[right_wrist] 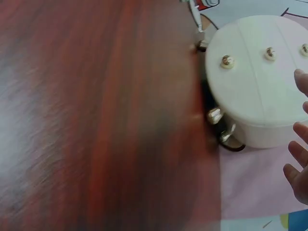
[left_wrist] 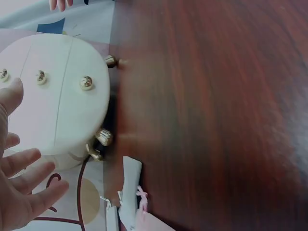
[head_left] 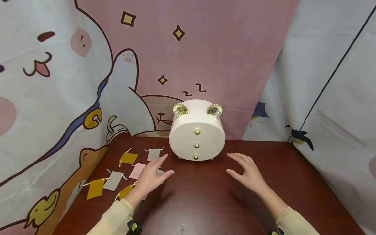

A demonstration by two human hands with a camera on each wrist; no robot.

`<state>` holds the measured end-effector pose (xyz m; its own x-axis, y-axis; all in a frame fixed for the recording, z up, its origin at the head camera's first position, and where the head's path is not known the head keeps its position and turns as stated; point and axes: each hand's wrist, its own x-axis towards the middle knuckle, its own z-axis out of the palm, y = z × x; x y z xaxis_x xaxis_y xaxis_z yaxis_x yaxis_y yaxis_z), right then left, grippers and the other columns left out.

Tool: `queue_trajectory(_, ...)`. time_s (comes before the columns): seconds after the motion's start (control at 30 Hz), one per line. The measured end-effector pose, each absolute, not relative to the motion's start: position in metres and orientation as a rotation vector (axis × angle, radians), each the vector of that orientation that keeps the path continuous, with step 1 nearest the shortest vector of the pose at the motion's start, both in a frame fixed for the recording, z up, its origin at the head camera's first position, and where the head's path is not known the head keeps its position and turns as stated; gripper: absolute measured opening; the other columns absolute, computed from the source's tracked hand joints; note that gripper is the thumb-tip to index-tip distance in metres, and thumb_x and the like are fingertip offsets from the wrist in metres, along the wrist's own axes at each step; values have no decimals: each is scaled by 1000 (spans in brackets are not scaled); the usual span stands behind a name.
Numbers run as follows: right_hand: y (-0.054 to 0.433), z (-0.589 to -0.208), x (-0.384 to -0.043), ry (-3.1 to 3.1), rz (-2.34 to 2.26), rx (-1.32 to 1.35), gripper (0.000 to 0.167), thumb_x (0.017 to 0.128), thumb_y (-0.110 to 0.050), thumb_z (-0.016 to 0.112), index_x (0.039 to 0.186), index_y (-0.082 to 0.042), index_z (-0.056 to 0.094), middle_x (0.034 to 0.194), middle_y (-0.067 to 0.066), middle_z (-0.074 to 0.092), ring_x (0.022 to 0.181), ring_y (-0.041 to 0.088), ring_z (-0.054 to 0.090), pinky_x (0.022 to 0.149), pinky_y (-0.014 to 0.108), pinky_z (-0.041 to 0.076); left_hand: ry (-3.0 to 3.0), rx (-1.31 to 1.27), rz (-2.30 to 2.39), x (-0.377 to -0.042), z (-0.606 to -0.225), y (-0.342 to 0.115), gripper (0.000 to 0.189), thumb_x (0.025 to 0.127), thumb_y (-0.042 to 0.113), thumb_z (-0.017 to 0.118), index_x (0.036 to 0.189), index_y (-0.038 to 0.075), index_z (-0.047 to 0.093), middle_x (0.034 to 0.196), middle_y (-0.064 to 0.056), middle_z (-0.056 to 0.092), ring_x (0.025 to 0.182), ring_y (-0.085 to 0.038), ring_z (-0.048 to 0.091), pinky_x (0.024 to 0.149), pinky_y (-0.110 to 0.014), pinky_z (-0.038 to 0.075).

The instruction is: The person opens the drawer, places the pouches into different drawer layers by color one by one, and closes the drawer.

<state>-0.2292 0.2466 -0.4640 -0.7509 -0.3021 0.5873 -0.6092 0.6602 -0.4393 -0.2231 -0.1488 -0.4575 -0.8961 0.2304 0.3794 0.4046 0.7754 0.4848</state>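
A white rounded jewelry box (head_left: 183, 138) stands at the back of the table, with gold ear-shaped pieces on top and small gold feet below. Three gold knobs run down its front, and the left wrist view shows seams between the drawer fronts (left_wrist: 67, 106). My left hand (head_left: 151, 176) hovers in front of the box's left side, fingers spread and holding nothing. On the other side my right hand (head_left: 249, 173) is likewise raised over the table, its fingers extended towards the box. Neither hand touches the box.
Several small drawstring pouches lie on the left of the dark wooden table (head_left: 202, 202), among them a mustard pouch (head_left: 95, 189), a grey pouch (head_left: 113, 180) and a pink pouch (head_left: 136, 170). Some are partly hidden by my left hand. A printed cloth (head_left: 220, 58) hangs behind.
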Motion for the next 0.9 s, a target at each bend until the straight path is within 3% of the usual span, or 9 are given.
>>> queue_trajectory(0.2,236,-449,-238,-2378,958,706,60,79,-14,85,135,-12,61,137,9,56,126,33,47,94,60,41,-2628,-476,-962,-228,-447,-139,70,83,46,78,142,16,55,119,-5,66,103,-25,66,85,-43,55)
queue_trajectory(0.47,230,-426,-252,-2317,976,739,58,79,-11,84,133,-12,64,135,8,59,125,29,49,98,53,39,-2544,-559,-1092,-240,-429,-127,65,84,35,80,139,8,57,115,-10,67,99,-25,67,82,-44,57)
queue_trajectory(0.73,232,-403,-263,-2342,965,735,55,80,-12,83,132,-12,64,130,6,63,120,28,53,97,51,41,-2486,-611,-1127,-247,-419,-116,58,84,30,81,133,9,61,105,-5,69,89,-19,69,78,-35,57)
queue_trajectory(0.9,234,-389,-272,-2373,908,779,55,82,-13,82,134,-13,63,129,9,64,118,31,55,95,53,44,-2441,-659,-1145,-253,-413,-110,55,84,24,82,132,6,62,106,-11,71,90,-26,70,75,-41,58)
